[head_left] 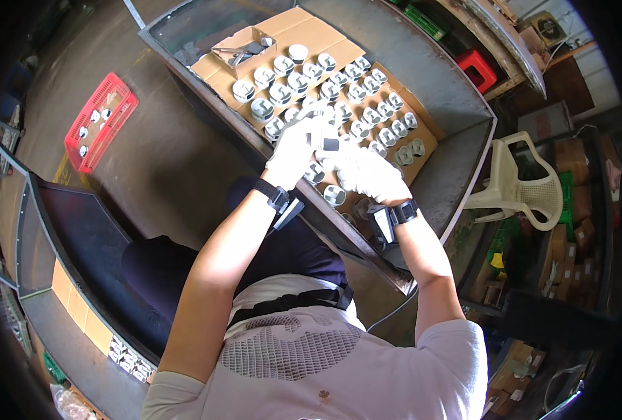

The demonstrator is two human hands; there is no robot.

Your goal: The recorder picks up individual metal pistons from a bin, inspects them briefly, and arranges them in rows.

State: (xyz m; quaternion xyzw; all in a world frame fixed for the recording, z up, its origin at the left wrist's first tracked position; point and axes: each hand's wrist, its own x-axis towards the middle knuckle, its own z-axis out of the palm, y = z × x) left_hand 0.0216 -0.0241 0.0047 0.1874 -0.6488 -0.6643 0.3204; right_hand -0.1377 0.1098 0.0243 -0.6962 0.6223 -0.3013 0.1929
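Rows of silver metal pistons (297,82) stand on cardboard (321,33) laid over a metal-walled workbench. Above the near part of these rows, my gloved left hand (293,148) is closed around a piston (329,143) with a dark square patch on its side. My right hand (368,173), also in a white glove, is closed against the same piston from the right, its fingertips partly hidden. More pistons, one of them (334,195) near the bench's front edge, stand just below and between my hands. Both wrists carry black straps with small devices.
On the cardboard's far left sits a small open carton (244,50) with dark tools or parts. A red crate (101,122) with a few pistons is on the floor at left. A cream plastic chair (521,182) stands at right. Another bench (80,245) lies left of me.
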